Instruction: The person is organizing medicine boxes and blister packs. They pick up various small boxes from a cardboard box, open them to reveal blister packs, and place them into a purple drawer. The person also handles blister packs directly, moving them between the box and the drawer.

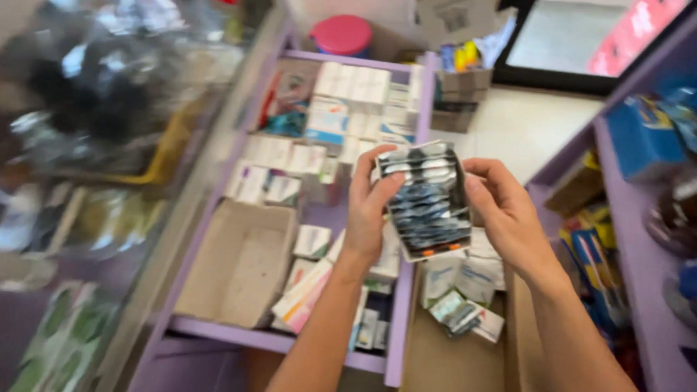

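Reaching in from below, both forearms angle up over the counter. The left hand (pixel 370 208) grips the left edge of a small open box of blister strips (pixel 428 200), thumb across its front, fingers curled behind. The right hand (pixel 506 209) clasps the right edge, fingertips bent onto it. The box is held in the air above the purple drawer (pixel 396 329), its long axis near upright, leaning slightly left at the top, open face towards the wearer, silver strips packed inside. The drawer holds small white medicine cartons (pixel 344 103) and an empty cardboard tray (pixel 242 266). A cardboard box (pixel 451 362) beside it holds more packets.
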